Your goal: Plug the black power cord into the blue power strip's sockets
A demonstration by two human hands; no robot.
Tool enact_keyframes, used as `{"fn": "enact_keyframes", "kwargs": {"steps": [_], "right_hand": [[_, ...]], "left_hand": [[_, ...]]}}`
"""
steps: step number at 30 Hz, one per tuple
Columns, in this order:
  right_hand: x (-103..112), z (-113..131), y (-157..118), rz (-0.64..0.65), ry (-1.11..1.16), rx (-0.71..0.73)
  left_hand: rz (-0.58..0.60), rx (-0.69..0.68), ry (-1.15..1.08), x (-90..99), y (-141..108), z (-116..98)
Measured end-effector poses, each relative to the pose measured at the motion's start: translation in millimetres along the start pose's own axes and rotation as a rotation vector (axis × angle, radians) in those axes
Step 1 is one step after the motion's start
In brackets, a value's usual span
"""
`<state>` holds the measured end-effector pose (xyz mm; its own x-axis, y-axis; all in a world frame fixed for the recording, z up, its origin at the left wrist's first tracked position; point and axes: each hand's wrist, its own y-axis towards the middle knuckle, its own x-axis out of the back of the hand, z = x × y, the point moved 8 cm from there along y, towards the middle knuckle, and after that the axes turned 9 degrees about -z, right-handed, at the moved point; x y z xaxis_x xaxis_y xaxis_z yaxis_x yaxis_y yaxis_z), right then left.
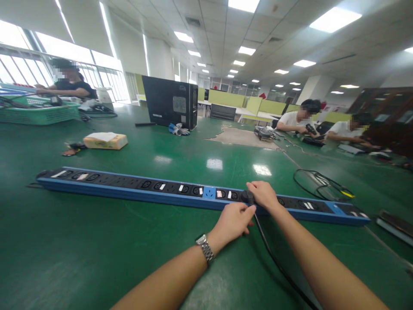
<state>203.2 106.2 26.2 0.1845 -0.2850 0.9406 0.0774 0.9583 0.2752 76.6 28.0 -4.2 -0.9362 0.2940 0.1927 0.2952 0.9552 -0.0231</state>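
Note:
A long blue-and-black power strip [180,196] lies across the green table, with a row of sockets and small white labels along its top. A black plug [247,196] sits at one of its sockets, right of the middle. From it, a black power cord [274,254] runs down toward the lower edge of the view. My right hand [263,194] is closed against the plug's right side, over the strip. My left hand [232,221], with a metal-band watch at the wrist, pinches near where the cord leaves the plug; its fingertips partly hide the contact.
Behind the strip are a tissue pack [106,141], a black computer case [171,103] and gloves [179,129]. A green basket [38,114] stands far left. A coiled cable [318,183] lies to the right. People sit at the far left and far right.

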Motion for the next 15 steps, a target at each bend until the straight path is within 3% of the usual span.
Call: {"fn": "enact_keyframes", "kwargs": {"steps": [2, 4, 10, 15], "right_hand": [[-1.1, 0.3, 2.3, -0.017, 0.021, 0.030], [-1.1, 0.5, 5.8, -0.026, 0.035, 0.053], [2.3, 2.6, 7.9, -0.069, 0.069, 0.116], [0.7, 6.3, 10.0, -0.058, 0.091, 0.162]], "left_hand": [[0.046, 0.200, -0.246, -17.4, 4.2, 9.7], [0.029, 0.292, -0.403, -26.8, 7.7, 10.2], [-0.018, 0.339, -0.541, -30.2, 10.3, 4.0], [-0.024, 0.321, -0.555, -29.9, 14.2, 10.9]]}}
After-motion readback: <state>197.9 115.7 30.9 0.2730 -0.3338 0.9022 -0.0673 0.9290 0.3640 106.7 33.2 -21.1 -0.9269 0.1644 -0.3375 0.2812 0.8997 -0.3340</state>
